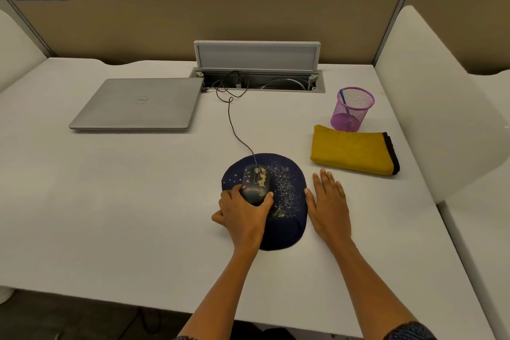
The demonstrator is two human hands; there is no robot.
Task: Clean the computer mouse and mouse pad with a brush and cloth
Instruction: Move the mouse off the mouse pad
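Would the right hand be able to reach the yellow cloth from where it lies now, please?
Probably yes. The right hand lies flat on the desk beside the mouse pad, holding nothing, and the yellow cloth sits just beyond its fingertips with only bare desk between them.

There is 1 view, from a wide-angle camera on the person's head. It looks forward and steeply down across the white desk (110, 215), near enough that both forearms enter from the near edge. The far partition (193, 16) fills the top, and the desk's straight edges bow outward at left and right.
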